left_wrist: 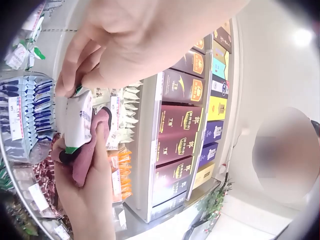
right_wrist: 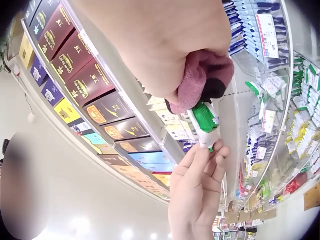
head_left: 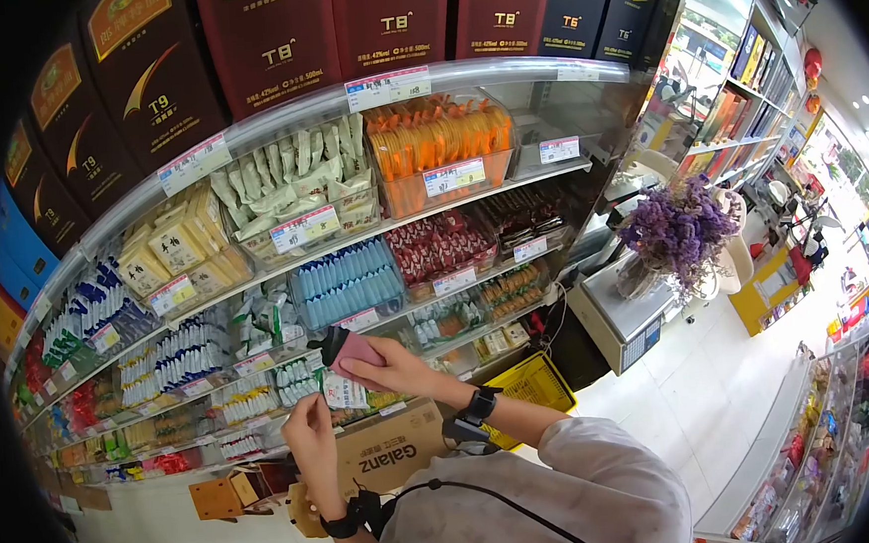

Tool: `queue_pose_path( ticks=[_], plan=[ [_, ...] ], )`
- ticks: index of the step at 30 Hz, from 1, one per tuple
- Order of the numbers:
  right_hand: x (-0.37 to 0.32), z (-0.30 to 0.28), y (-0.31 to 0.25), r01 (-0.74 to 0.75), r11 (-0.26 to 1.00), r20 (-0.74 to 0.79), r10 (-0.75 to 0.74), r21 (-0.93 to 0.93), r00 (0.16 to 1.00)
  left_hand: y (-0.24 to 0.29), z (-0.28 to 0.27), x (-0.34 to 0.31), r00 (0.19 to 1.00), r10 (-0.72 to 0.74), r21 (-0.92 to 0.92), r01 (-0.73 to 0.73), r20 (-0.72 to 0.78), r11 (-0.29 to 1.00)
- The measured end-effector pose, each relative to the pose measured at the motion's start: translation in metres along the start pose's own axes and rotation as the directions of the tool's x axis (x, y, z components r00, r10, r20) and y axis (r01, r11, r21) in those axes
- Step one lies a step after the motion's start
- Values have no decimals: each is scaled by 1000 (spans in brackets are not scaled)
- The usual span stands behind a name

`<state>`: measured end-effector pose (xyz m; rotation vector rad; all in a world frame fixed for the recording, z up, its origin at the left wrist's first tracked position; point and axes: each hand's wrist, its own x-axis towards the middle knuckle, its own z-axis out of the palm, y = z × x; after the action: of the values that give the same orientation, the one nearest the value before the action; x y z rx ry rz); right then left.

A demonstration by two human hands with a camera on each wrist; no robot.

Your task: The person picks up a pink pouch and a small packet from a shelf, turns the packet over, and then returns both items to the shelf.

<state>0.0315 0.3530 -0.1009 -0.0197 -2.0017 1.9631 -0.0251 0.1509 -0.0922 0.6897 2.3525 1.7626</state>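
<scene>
A small white and green packet (head_left: 344,391) (left_wrist: 78,119) (right_wrist: 206,124) is stretched between the two hands, in front of the snack shelves. My left hand (head_left: 313,446) (left_wrist: 125,45) (right_wrist: 194,197) pinches one end between thumb and fingers. Curled round a mauve cloth with black edges (head_left: 352,356) (left_wrist: 89,156) (right_wrist: 199,80), my right hand (head_left: 399,369) (left_wrist: 89,202) (right_wrist: 165,45) has the cloth against the packet's other end. The right fingertips are partly hidden by the cloth.
Clear bins of wrapped snacks (head_left: 346,289) fill the shelves ahead, with dark red boxes (head_left: 390,25) on top. Below stand a Galanz carton (head_left: 391,448) and a yellow basket (head_left: 532,395). Purple flowers (head_left: 679,227) stand on a counter at the right.
</scene>
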Motion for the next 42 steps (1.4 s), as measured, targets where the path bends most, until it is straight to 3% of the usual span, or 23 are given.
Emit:
queue_pose_path(
  ticks=[3,7,10,12,13,14,15,16,20,28,34,37,40,42],
  plan=[
    [-6,10,-6,-183,963,32,180,195,983,0,4,2,993,29,78,-20,-113,997],
    [-9,11,-6,-262,956,162,240,133,957,7,2,5,993,51,85,-42,-108,996],
    [-8,11,3,-137,988,64,133,72,989,10,-1,4,1000,-4,-79,3,-17,997],
    [-8,5,3,-121,990,23,123,-70,992,5,-4,5,996,-79,-238,88,48,967],
    [-4,8,7,19,989,-17,-21,-144,1000,5,-5,5,995,-85,-235,94,51,967],
    [-5,3,9,-45,985,7,46,-166,999,7,-5,5,994,-97,-228,105,46,968],
    [-3,0,7,4,978,20,1,-210,1000,7,-7,6,994,-81,-225,95,69,970],
    [-2,-5,4,-33,958,47,49,-285,998,7,-11,5,993,-71,-222,90,94,971],
    [-9,-4,-12,-204,979,122,203,-3,972,21,-19,1,984,-135,-243,160,116,957],
    [-5,-3,-17,-153,988,26,152,32,988,12,-22,0,990,-114,-348,136,81,928],
    [-10,-10,-21,-213,968,32,211,133,977,21,-32,1,957,-194,-370,263,213,891],
    [-9,-11,-17,-207,968,39,204,141,978,13,-17,4,967,-152,-521,239,204,819],
    [-7,-11,-19,-183,973,27,181,141,983,37,-5,2,971,-156,-536,231,183,812],
    [-8,-9,-26,-162,981,24,160,110,987,25,-8,5,958,-137,-526,254,251,812]
  ],
)
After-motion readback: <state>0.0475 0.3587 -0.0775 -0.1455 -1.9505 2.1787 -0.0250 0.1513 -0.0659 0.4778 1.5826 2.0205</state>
